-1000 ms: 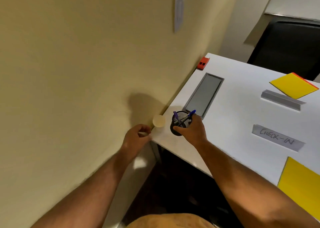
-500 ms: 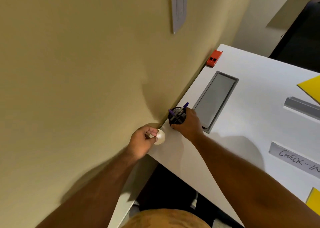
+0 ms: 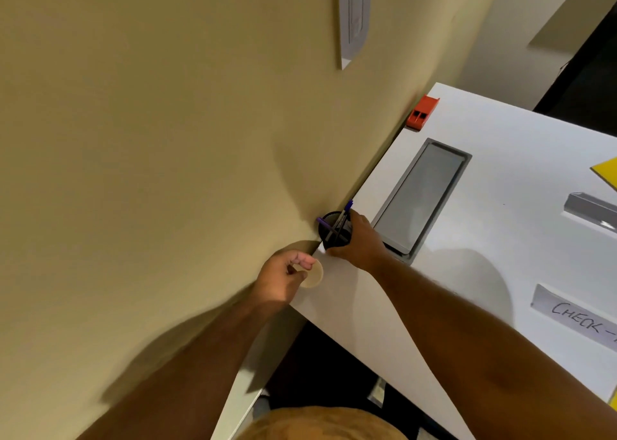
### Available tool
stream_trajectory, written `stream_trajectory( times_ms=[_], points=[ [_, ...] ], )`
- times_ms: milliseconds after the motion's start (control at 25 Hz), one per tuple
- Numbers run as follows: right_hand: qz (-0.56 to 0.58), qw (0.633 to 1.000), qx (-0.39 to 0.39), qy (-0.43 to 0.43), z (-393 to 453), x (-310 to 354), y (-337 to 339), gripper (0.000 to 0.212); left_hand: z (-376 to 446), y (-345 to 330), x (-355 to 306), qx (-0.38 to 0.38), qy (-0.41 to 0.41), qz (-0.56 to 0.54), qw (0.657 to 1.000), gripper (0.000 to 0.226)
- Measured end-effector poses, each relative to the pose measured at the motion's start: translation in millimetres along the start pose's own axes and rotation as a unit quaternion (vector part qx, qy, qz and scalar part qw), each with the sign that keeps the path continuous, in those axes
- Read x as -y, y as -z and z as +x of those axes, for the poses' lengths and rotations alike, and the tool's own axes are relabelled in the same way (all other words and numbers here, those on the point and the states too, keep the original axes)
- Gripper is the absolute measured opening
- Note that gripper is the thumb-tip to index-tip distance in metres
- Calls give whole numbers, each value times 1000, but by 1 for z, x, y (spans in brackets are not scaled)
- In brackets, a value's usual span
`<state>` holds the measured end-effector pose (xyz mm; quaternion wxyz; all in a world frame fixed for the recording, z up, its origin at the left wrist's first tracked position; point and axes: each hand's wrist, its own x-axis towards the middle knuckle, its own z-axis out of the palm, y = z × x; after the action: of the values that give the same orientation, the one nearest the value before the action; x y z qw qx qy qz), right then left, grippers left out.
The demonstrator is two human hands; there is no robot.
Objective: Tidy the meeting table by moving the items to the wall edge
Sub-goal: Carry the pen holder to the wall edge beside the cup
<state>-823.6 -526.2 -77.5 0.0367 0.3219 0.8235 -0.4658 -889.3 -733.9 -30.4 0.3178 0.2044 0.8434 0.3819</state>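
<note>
The white surface (image 3: pixel 500 239) runs along the beige wall (image 3: pixel 167 139), and both of the person's hands work at its near corner, right against that wall. The right hand (image 3: pixel 360 239) has its fingers curled round the side of a black pen holder (image 3: pixel 334 231), which stands upright on the surface touching or just short of the wall. Purple-capped pens (image 3: pixel 345 211) stick out of it, leaning toward 12 and 10 o'clock.

At about 7 o'clock from the holder, the left hand (image 3: pixel 283 279) pinches a small pale paper cup (image 3: pixel 313 275) between thumb and curled fingers. The cup sits at the very corner of the surface, just beside the wall, its open mouth facing up; whether its base rests fully on the top I cannot tell.

At 2 o'clock from the holder, a grey rectangular cable hatch (image 3: pixel 424 195) is set flush into the surface, the right wrist near its closest corner. Further along the wall edge, at 1 o'clock, lies a small orange-red block (image 3: pixel 421 112). Out at 3 o'clock is a folded grey name card (image 3: pixel 591 211), and beyond it the tip of a yellow sheet (image 3: pixel 606 172). At 4 o'clock a paper strip lettered "CHECK-" (image 3: pixel 574 316) lies flat. A printed sheet (image 3: pixel 354 15) hangs on the wall above.
</note>
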Motion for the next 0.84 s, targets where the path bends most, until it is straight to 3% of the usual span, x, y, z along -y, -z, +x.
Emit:
stream_trajectory(
  times_ms=[280,560,840],
  points=[
    [75,995,-70,-21,-41,-22,-1,122,-9,-11,-8,36,49,-19,998,25],
    [56,987,-148,-31,-128,-30,2,98,-45,-12,-28,24,-18,-14,999,20],
    [42,976,-206,-62,-248,-26,-10,87,-117,-22,-25,25,-44,-123,991,25]
  ],
)
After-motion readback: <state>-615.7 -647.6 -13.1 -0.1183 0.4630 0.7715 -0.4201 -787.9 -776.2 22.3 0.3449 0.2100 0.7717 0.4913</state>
